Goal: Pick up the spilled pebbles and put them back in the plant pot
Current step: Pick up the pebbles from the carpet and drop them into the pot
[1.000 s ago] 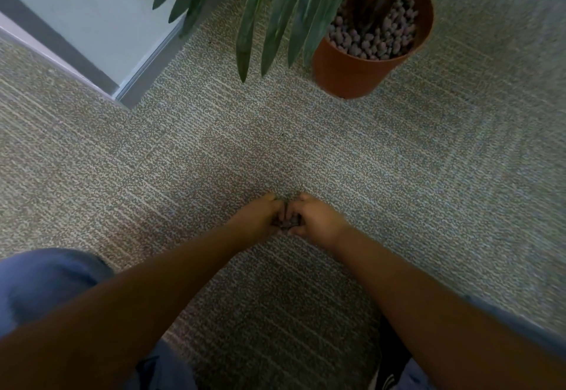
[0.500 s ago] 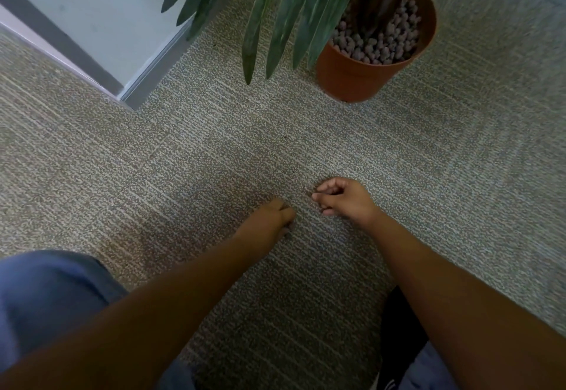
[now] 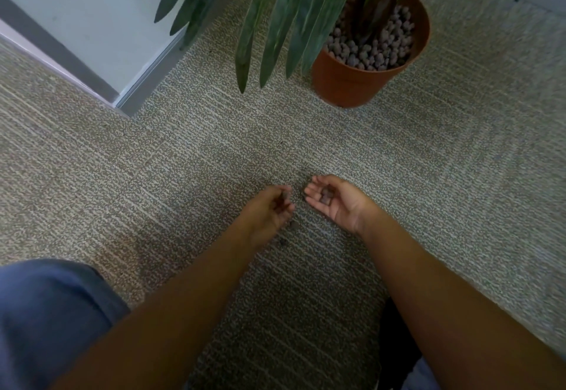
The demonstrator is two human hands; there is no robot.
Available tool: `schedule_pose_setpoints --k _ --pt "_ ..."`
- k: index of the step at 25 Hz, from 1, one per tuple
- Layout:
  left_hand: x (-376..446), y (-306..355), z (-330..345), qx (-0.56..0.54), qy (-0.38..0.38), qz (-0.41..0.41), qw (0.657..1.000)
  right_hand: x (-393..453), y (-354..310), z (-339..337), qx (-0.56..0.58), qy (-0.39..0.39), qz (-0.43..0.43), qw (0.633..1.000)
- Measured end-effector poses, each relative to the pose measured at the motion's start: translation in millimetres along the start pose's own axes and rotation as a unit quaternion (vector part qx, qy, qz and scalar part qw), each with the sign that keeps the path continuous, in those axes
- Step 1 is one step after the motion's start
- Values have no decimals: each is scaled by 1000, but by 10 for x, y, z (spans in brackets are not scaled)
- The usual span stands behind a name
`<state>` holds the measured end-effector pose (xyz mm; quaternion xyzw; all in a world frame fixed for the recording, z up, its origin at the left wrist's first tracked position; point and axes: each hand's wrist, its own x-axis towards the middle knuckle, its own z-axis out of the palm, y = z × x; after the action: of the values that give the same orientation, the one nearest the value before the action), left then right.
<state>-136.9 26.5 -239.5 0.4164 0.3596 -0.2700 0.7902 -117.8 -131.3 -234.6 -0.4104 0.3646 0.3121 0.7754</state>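
Note:
A terracotta plant pot (image 3: pixel 352 83) stands on the carpet at the upper right, filled with grey-brown pebbles (image 3: pixel 373 50) around a green plant. My right hand (image 3: pixel 340 203) is turned palm up just above the carpet and cups a few pebbles (image 3: pixel 326 195). My left hand (image 3: pixel 271 212) is close beside it, fingers curled, pinching a pebble (image 3: pixel 284 196) at the fingertips. Two loose pebbles (image 3: pixel 283 241) lie on the carpet just below my left hand.
Long green leaves (image 3: pixel 269 22) hang over the carpet between my hands and the pot. A white wall corner with a grey skirting (image 3: pixel 134 95) juts in at the upper left. My blue-clad knee (image 3: pixel 46 313) is at the lower left.
Both hands have lifted off the carpet. My right hand has turned palm up with pebbles in it, and my left hand has risen with a pebble pinched in its fingers.

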Motion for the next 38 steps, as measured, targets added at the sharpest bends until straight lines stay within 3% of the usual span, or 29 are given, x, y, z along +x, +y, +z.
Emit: schedule_pose_setpoints --k 2,4,10,16,18,20,24,26,29,31,32,33,34,35,36,38 --pt "-45 130 153 -116 -26 -25 993 -15 -79 74 52 -20 -12 998" --pt "-81 318 381 -155 -49 -9 987 -44 -240 190 101 -45 -48 993" --pt "-149 1027 1230 -168 -111 71 977 -296 -1095 572 226 -113 -199 947" --pt "-111 1307 1719 -193 -187 75 960 -372 -1739 663 303 -90 -235 919" --pt "58 1354 1807 -161 -186 51 968 -351 -1771 647 298 -132 -229 917" --pt "163 1406 1887 -57 -153 41 986 -330 -1762 640 298 -162 -227 913" --pt "98 1358 1914 -109 -223 94 964 -274 -1738 585 259 -174 -227 923" --pt "57 1296 1841 -95 -197 108 970 -262 -1658 484 198 -143 -232 941" --pt "-35 1119 1428 54 -102 160 980 -245 -1332 303 78 -119 -213 967" --pt "-62 917 986 241 -30 204 949 -205 -989 227 -70 -86 -169 979" --pt "-78 781 759 395 -10 217 893 -172 -798 199 -197 -66 -158 965" --pt "-76 610 529 554 -12 203 807 -142 -604 170 -353 -56 -160 920" --pt "-95 434 317 670 -27 162 724 -110 -412 140 -508 -60 -173 842" --pt "-149 273 134 734 -45 113 668 -75 -214 113 -628 -78 -184 752" --pt "-196 122 -13 755 -55 68 650 -46 -32 90 -703 -102 -188 678" --pt "-232 -109 -211 763 -65 41 642 -28 248 52 -765 -119 -184 606"
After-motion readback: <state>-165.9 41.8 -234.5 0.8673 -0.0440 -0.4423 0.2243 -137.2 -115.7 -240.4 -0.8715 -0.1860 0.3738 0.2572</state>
